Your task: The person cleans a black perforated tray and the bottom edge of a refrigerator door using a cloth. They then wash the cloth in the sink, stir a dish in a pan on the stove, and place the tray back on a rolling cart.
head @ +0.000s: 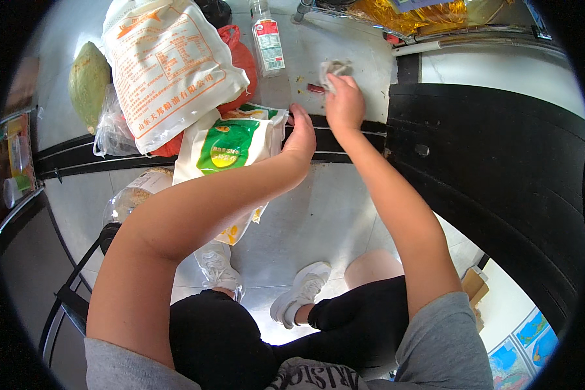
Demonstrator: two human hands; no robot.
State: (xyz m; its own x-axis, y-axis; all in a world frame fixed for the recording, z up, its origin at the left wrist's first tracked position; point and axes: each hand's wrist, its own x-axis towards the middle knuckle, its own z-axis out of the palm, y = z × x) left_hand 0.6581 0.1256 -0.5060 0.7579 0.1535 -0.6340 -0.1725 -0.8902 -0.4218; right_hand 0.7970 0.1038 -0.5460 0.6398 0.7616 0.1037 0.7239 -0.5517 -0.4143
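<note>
My right hand (345, 103) holds a crumpled pale cloth (335, 73) against the grey tiled surface (375, 95) beyond a black rail. Just left of the cloth lies a small dark red piece (315, 88), with a few yellowish crumbs near it. My left hand (301, 130) rests with extended fingers along the right side of a white and green food bag (229, 146). That bag leans over the rail, and my left forearm covers part of it. Behind it stands a large white printed sack (168, 68) with orange writing, next to a red plastic bag (240, 68).
A clear labelled bottle (268, 44) stands behind the bags. At far left are a green melon-like fruit (90, 83) and a clear plastic bag (113, 122). A transparent jar (139, 192) sits before the rail. A black panel (487, 146) borders the right; a wire rack (438, 45) holds oil bottles.
</note>
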